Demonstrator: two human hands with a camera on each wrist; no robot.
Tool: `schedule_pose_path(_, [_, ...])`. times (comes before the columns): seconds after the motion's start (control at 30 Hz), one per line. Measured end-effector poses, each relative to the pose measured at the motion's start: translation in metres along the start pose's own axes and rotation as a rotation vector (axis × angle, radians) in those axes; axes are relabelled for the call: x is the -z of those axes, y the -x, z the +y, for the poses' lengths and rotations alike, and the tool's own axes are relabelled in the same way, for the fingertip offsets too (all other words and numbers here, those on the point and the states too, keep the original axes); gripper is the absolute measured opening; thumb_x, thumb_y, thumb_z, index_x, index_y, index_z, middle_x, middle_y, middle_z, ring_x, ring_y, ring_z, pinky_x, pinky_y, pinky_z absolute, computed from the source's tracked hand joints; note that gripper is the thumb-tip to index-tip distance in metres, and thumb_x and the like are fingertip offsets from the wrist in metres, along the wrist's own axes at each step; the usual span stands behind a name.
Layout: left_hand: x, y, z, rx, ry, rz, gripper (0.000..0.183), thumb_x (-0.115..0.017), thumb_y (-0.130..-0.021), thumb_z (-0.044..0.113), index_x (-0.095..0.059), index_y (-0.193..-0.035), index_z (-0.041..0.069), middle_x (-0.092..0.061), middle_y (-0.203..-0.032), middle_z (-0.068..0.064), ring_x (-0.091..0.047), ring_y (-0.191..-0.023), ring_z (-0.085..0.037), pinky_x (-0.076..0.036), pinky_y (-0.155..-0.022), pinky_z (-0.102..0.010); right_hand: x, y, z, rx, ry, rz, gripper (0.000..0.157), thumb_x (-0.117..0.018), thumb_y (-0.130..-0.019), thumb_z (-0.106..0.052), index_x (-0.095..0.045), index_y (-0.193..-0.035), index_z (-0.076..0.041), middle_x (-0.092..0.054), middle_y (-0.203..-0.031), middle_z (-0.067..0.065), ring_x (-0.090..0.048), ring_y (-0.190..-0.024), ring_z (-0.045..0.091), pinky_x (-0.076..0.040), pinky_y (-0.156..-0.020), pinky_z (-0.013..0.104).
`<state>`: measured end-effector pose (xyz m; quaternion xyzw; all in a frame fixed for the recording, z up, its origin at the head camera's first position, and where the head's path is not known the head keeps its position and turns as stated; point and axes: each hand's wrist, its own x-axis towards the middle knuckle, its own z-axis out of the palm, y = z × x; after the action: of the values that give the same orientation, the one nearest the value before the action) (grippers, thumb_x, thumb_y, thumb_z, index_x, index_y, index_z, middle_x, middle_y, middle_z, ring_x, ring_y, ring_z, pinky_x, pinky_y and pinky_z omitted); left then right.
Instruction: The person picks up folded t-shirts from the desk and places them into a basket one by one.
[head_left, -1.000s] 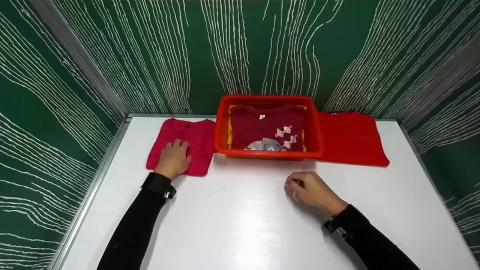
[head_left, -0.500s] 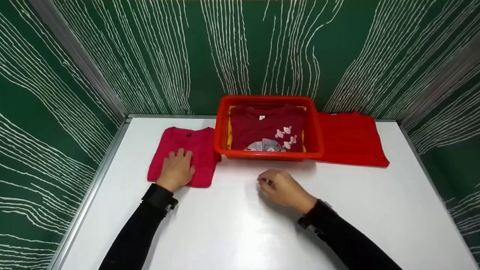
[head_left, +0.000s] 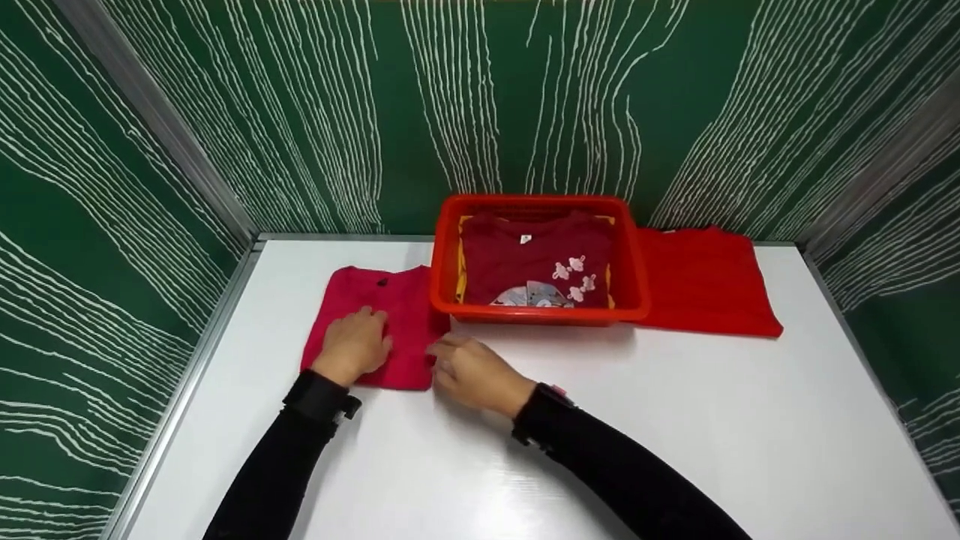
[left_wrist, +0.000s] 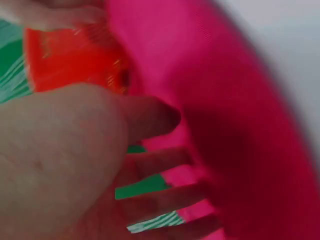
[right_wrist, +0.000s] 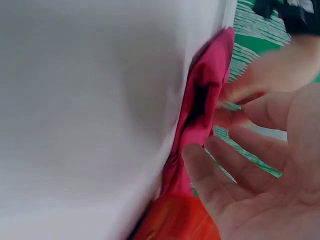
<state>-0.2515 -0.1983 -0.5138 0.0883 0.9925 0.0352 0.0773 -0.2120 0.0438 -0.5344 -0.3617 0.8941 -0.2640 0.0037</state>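
Observation:
A folded pink shirt point(head_left: 409, 330) lies flat on the table left of the basket, its small dark neck label at the far edge. My left hand point(head_left: 352, 345) rests on it with fingers spread, and in the left wrist view the fingertips touch the pink cloth point(left_wrist: 240, 100). At the shirt's right edge is my right hand point(head_left: 480, 375). Its fingers point(right_wrist: 235, 160) are loosely extended beside the cloth in the right wrist view, with nothing gripped between them.
A red plastic basket point(head_left: 540, 313) stands at the back middle, holding a folded maroon shirt point(head_left: 510, 259) with yellow cloth under it. Right of the basket lies a folded red shirt point(head_left: 705, 281). Green patterned walls point(head_left: 525, 97) close off the white table point(head_left: 480, 480) behind and at both sides.
The pink shirt has slid toward me and slightly right under my left hand. My right hand has moved left across the table to the shirt's right edge, and its fingers have loosened.

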Motion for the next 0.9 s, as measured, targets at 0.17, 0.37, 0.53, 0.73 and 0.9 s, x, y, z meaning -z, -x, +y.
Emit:
schedule_pose_path(0.17, [0.006, -0.008, -0.013, 0.013, -0.08, 0.16, 0.034, -0.071, -0.095, 0.005, -0.072, -0.127, -0.006, -0.07, -0.123, -0.03, -0.071, -0.115, -0.05, -0.062, -0.094, -0.061, -0.01, -0.018, -0.019, -0.042, 0.077, -0.025, 0.031, -0.065, -0.109, -0.017, -0.076, -0.136, -0.007, -0.075, -0.129, 0.01, -0.068, -0.118, 0.029, -0.058, -0.11, 0.039])
schedule_pose_path(0.37, [0.0, -0.019, -0.037, 0.045, -0.053, 0.238, 0.022, -0.065, -0.097, -0.004, -0.072, -0.116, -0.011, -0.069, -0.118, -0.032, -0.071, -0.11, -0.051, -0.063, -0.088, -0.064, -0.026, -0.038, -0.023, -0.061, 0.137, -0.039, 0.038, -0.064, -0.111, -0.021, -0.069, -0.146, -0.007, -0.065, -0.148, 0.013, -0.062, -0.133, 0.031, -0.055, -0.117, 0.038])
schedule_pose_path(0.53, [-0.011, -0.024, -0.054, 0.039, 0.041, 0.181, 0.027, -0.063, -0.095, -0.005, -0.068, -0.12, -0.014, -0.066, -0.122, -0.035, -0.071, -0.109, -0.055, -0.063, -0.092, -0.064, -0.036, -0.049, -0.016, -0.125, 0.128, -0.105, 0.045, -0.059, -0.114, -0.026, -0.062, -0.155, -0.007, -0.056, -0.161, 0.015, -0.057, -0.149, 0.034, -0.048, -0.126, 0.046])
schedule_pose_path(0.73, [-0.007, -0.028, -0.061, 0.018, 0.084, 0.158, 0.031, -0.062, -0.097, -0.001, -0.066, -0.125, -0.013, -0.063, -0.126, -0.036, -0.069, -0.111, -0.057, -0.061, -0.096, -0.064, -0.037, -0.061, -0.008, -0.214, 0.218, -0.127, 0.049, -0.059, -0.114, -0.034, -0.06, -0.158, -0.012, -0.055, -0.165, 0.012, -0.055, -0.154, 0.031, -0.038, -0.13, 0.067])
schedule_pose_path(0.9, [-0.003, -0.028, -0.062, -0.002, 0.063, 0.118, 0.032, -0.061, -0.1, 0.002, -0.067, -0.128, -0.013, -0.064, -0.125, -0.036, -0.07, -0.112, -0.057, -0.061, -0.098, -0.063, -0.035, -0.061, -0.007, -0.2, 0.24, -0.173, 0.049, -0.065, -0.111, -0.033, -0.063, -0.156, -0.014, -0.056, -0.165, 0.01, -0.053, -0.154, 0.033, -0.04, -0.13, 0.064])
